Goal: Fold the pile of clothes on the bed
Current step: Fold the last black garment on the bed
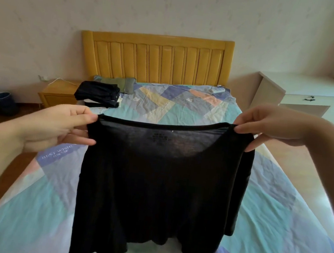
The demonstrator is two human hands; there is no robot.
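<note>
A thin black long-sleeved top (155, 183) hangs in the air above the bed (265, 222), spread wide with its neckline uppermost. My left hand (60, 128) pinches its left shoulder between thumb and fingers. My right hand (267, 124) pinches the right shoulder the same way. The hem hangs down near the mattress at the bottom of the view. A stack of folded dark clothes (98, 96) lies at the far left of the bed, near the headboard.
The bed has a patchwork sheet and a yellow headboard (155, 57). A green pillow (121, 83) and a white power strip (218, 89) lie at its head. A wooden nightstand (58, 96) and a dark bin (0, 101) stand left, a white desk (313, 96) right.
</note>
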